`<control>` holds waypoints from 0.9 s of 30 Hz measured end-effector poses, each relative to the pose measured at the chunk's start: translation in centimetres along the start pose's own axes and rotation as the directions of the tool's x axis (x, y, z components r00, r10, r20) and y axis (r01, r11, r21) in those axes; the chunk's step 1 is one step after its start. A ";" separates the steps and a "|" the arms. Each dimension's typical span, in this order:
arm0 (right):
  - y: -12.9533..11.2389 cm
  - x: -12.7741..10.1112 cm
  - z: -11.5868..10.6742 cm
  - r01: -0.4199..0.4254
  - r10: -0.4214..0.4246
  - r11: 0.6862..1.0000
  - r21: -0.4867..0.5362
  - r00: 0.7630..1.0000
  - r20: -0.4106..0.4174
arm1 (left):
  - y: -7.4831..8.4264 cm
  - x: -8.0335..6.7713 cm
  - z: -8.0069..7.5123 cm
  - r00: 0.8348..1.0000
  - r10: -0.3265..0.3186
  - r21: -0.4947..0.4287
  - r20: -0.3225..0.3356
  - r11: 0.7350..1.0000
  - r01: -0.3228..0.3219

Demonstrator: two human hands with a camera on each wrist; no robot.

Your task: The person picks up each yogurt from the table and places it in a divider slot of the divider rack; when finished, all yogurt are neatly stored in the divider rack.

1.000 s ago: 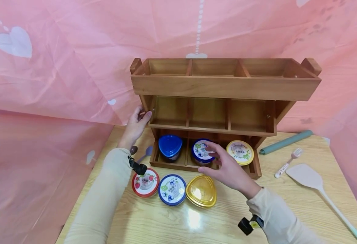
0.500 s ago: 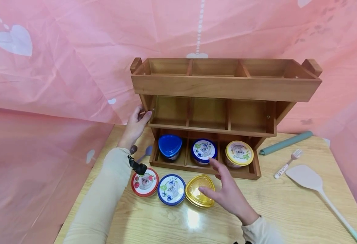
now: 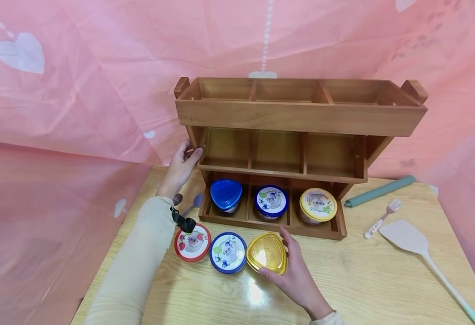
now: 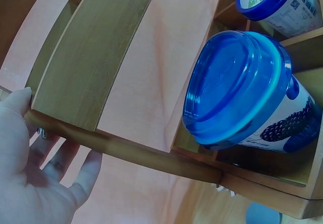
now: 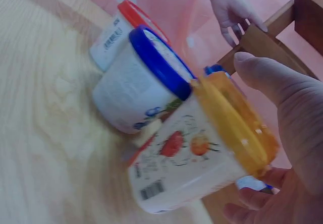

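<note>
Since a second ago, the right hand (image 3: 296, 275) has moved from the rack's lowest tier down to the gold-lidded cup (image 3: 266, 250) standing on the table (image 3: 343, 289). Its thumb and fingers are parted, with the gold lid between them; in the right wrist view the thumb stands off the lid, but whether the fingertips touch it cannot be told. Just left of that cup, past the thumb, stands a blue-lidded tub (image 3: 228, 253), then a red-lidded tub (image 3: 193, 242). Ahead of the fingertips, the lowest tier holds a clear-blue-lidded cup (image 3: 226, 194), a blue-rimmed tub (image 3: 271, 201) and a yellow-rimmed tub (image 3: 318, 205), one per compartment. Farther off, the left hand (image 3: 180, 169) has stayed at the wooden rack (image 3: 298, 113), thumb and curled fingers gripping its left side.
</note>
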State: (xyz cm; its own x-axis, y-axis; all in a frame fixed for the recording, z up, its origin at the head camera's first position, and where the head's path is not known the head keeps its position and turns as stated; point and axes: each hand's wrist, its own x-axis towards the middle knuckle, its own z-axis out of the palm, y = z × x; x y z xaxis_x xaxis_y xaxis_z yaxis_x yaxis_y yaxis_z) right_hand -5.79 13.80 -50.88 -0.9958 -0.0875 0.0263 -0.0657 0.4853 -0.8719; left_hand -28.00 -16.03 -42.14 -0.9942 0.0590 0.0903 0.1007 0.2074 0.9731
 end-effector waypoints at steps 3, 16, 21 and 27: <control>0.3 -0.3 0.7 -0.020 0.020 1.000 0.015 1.000 -0.013 | 0.0 0.0 0.0 1.000 -0.001 0.000 -0.003 1.000 0.001; 1.0 -0.4 2.5 0.051 -0.054 0.998 -0.035 0.994 -0.095 | 0.1 -0.2 0.1 1.000 0.001 -0.008 -0.012 1.000 -0.002; 1.0 -0.4 2.5 0.040 -0.044 0.998 -0.039 0.994 -0.100 | 0.1 -0.2 0.1 1.000 0.005 0.001 -0.019 1.000 -0.005; 0.5 -0.7 1.4 0.031 -0.036 0.998 -0.048 0.992 -0.122 | 0.1 -0.1 0.1 1.000 0.006 -0.004 -0.012 1.000 -0.006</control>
State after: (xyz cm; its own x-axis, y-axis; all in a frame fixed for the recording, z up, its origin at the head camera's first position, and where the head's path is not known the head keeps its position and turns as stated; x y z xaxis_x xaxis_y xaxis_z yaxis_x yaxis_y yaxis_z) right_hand -5.00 12.87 -52.06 -0.9931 0.0015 0.1175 -0.0993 0.5232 -0.8464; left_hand -27.86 -15.91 -42.11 -0.9939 0.0489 0.0990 0.1070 0.2033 0.9733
